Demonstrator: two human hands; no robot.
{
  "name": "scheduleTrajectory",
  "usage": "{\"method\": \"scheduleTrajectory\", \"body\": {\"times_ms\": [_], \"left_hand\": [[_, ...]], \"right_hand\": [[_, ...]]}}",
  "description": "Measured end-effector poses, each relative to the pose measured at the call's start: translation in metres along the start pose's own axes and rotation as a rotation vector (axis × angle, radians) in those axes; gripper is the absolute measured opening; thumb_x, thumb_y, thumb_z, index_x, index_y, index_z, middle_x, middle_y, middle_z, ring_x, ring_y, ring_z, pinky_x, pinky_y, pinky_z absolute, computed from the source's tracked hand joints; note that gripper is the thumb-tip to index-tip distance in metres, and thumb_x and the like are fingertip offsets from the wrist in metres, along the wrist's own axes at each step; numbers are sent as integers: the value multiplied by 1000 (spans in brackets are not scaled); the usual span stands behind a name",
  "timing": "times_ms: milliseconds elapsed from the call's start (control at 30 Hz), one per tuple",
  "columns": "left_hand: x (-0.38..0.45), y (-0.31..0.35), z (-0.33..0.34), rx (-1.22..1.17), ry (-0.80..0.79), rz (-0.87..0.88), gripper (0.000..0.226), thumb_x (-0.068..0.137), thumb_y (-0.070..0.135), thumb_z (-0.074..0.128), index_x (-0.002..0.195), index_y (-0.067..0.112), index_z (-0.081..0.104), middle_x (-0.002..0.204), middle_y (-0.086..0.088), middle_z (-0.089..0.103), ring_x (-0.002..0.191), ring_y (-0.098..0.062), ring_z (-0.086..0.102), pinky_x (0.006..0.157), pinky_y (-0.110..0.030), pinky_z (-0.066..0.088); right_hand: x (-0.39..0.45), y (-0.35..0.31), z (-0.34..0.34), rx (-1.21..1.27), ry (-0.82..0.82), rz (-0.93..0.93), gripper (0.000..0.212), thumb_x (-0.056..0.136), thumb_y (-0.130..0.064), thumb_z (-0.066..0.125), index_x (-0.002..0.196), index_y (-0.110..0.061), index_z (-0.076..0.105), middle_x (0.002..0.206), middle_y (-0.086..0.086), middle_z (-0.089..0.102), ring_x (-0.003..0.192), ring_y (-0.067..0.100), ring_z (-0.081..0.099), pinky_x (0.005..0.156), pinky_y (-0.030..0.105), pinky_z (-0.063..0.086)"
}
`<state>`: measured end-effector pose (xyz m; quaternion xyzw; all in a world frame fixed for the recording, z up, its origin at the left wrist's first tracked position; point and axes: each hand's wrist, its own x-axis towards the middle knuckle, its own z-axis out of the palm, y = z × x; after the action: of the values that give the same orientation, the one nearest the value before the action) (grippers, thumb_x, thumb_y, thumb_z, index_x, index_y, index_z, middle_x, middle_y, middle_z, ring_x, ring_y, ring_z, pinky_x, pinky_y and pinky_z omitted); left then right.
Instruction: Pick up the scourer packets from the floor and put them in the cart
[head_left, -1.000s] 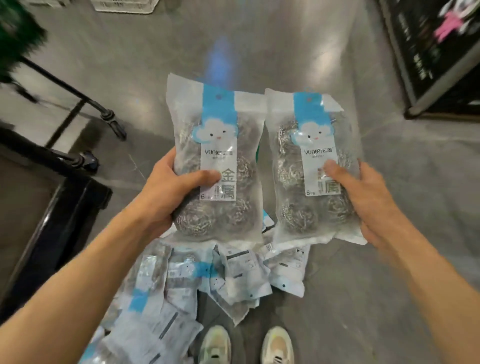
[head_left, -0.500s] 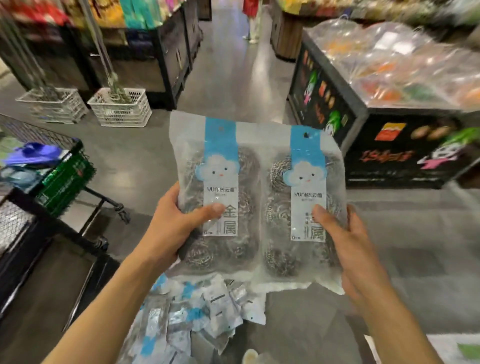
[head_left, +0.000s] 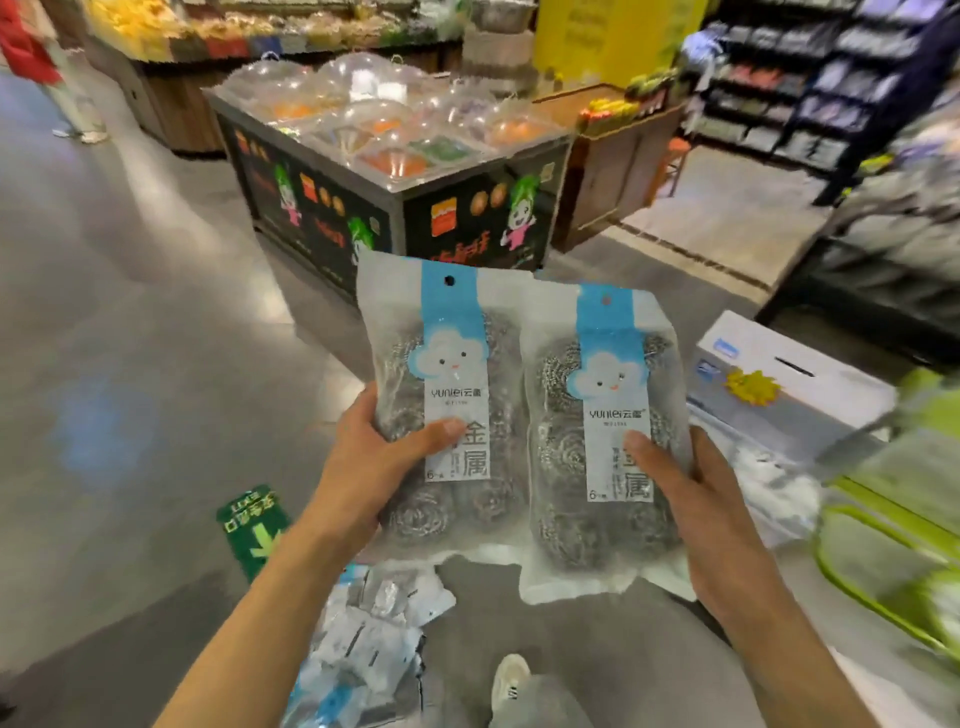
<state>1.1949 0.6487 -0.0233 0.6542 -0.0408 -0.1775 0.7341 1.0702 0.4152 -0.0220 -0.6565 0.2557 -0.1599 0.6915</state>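
Since the frame half a second earlier, your view had swung to the right: the wire cart that stood at 9 o'clock had left the picture, and the display stand (head_left: 395, 171) had shifted from 2 o'clock to 12 o'clock. You therefore turned away from that cart, or toward another one; the frame did not settle which.

Your left hand (head_left: 363, 467) gripped the left scourer packet (head_left: 452, 410), thumb pressed across its label and fingers curled behind. Your right hand (head_left: 696, 499) gripped the right scourer packet (head_left: 602, 441) in the same manner. Both packets were held upright, side by side and touching, at the centre of the view.

More loose packets (head_left: 363, 639) lay heaped on the floor (head_left: 130, 338) at 6 o'clock, beside your shoe (head_left: 511, 680), so the task was judged far from complete.

Containers: the display stand carried clear domed covers over orange and green contents. A white box (head_left: 779, 374) sat at 3 o'clock. A blurred green frame (head_left: 883, 571) at 4 o'clock may have been a cart or basket; its contents could not be read.
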Motion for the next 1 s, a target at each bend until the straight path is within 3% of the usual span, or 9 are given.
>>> {"method": "scheduleTrajectory", "body": {"times_ms": [233,400,467,567,700,833,1000], "left_hand": [[-24,-9,130,2,-368,-84,53,64,14,85,114,15,67,101,-8,80,91,-29,78,76,-45,64],[-72,-27,230,36,-604,-109,45,75,4,83,116,11,66,102,-10,80,92,-31,78,77,-49,64],[-103,-40,270,51,-677,-120,55,73,6,85,123,8,62,106,-11,79,95,-32,77,84,-54,62],[-155,-62,330,66,-784,-103,56,72,4,85,123,13,63,106,-8,80,97,-29,77,87,-49,60],[-234,-95,407,86,-947,-107,56,65,11,85,118,16,66,104,-7,80,94,-27,78,77,-41,62],[-311,-120,482,143,-1148,-117,57,66,13,85,119,15,66,106,-8,80,95,-29,78,80,-45,62],[-406,-151,574,199,-1395,-129,56,63,13,84,116,13,67,100,-5,81,86,-23,79,64,-31,62]], "right_hand": [[-80,-15,-121,2,401,-73,25,92,-20,71,116,-25,69,103,-8,81,95,11,77,86,36,58],[-156,3,-211,68,635,-75,36,89,-25,73,125,-24,68,112,-3,79,105,19,75,94,44,57],[-190,11,-248,84,730,-67,32,88,-26,74,119,-23,70,108,-1,80,102,22,76,93,46,58],[-248,21,-307,95,837,-63,23,90,-24,74,112,-23,70,105,1,80,96,19,77,81,40,61],[-334,37,-378,94,984,-60,38,77,-38,85,111,-27,71,107,0,80,99,21,76,91,49,60],[-419,56,-431,135,1171,-76,31,90,-30,75,119,-25,67,109,-2,79,100,18,77,91,44,60],[-510,83,-484,186,1448,-82,29,87,-35,79,114,-30,68,108,-3,79,99,19,77,88,44,61]]}}
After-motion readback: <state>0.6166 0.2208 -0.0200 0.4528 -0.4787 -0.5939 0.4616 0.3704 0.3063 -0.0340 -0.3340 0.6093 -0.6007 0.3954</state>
